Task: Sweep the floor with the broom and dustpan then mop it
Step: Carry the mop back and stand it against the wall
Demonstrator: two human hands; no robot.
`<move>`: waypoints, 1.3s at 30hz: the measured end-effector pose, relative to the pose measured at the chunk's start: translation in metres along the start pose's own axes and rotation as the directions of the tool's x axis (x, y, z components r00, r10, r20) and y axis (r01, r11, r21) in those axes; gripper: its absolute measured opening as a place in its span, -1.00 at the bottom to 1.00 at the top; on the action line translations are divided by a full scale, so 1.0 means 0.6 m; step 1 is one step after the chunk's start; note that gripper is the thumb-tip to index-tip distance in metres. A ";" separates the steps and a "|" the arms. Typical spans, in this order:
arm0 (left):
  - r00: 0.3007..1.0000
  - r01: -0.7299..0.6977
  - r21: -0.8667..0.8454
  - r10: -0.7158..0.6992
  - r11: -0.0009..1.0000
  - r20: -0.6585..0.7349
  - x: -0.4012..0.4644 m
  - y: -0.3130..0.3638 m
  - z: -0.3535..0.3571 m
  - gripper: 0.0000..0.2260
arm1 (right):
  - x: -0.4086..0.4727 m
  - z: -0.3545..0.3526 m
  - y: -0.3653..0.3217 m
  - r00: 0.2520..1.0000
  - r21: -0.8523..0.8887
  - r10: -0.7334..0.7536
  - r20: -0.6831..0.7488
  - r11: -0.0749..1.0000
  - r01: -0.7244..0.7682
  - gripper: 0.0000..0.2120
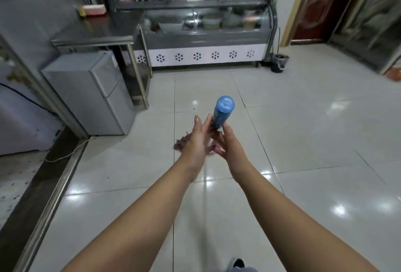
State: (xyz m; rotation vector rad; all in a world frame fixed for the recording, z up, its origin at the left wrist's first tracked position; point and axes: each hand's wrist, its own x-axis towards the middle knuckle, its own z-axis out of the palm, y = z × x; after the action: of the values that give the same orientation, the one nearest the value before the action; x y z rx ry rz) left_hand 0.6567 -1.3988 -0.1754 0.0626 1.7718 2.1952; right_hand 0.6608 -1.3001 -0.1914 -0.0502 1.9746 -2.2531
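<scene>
A mop handle with a blue grip and rounded blue end cap [222, 110] stands up toward me in the middle of the view. Its reddish-brown string head [181, 143] lies on the glossy white tile floor [303, 141], partly hidden behind my left hand. My left hand [196, 141] has straight fingers, its palm pressed against the left side of the handle. My right hand [231, 144] holds the handle from the right, fingers curled round it just below the blue grip. No broom or dustpan is in view.
A small grey fridge [93, 93] stands at the left under a steel table [93, 35]. A glass display counter [204, 39] lines the back wall, with a black bin [279, 63] at its right. A cable [71, 152] and metal threshold strip [54, 195] run along the left.
</scene>
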 end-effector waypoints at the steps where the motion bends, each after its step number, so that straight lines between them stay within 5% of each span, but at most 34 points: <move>1: 1.000 -0.001 0.020 0.001 1.000 0.023 0.016 0.006 0.002 -0.45 | 0.012 -0.006 -0.008 0.999 -0.049 -0.045 -0.011 0.998 0.044 -0.78; 11: 0.994 -0.098 0.270 0.106 0.958 -0.015 0.247 0.062 0.009 -0.50 | 0.229 -0.108 -0.086 0.949 -0.391 -0.306 -0.078 0.885 0.253 -0.72; 23: 0.993 0.001 0.089 0.010 0.996 -0.122 0.516 0.117 0.026 -0.48 | 0.522 -0.218 -0.168 0.967 -0.563 -0.234 -0.100 0.815 0.140 -0.77; 28: 0.995 0.015 0.246 0.010 0.969 -0.101 0.644 0.116 0.036 -0.53 | 0.635 -0.280 -0.182 0.940 -0.540 -0.289 -0.181 0.828 0.151 -0.66; 32: 0.995 -0.101 0.351 0.103 0.931 0.013 0.780 0.117 0.047 -0.78 | 0.743 -0.340 -0.173 0.952 -0.422 -0.201 -0.229 0.902 0.089 -0.62; 39: 0.983 -0.074 0.325 0.014 0.943 0.186 1.027 0.091 0.052 -0.52 | 0.931 -0.449 -0.167 0.938 -0.273 -0.092 -0.334 0.962 -0.003 -0.58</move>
State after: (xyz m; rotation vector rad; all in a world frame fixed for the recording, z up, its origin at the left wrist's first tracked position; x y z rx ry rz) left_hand 0.0675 -1.2118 -0.2167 0.3701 2.0278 1.8291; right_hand 0.0670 -1.0956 -0.1682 0.2939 2.4733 -2.1167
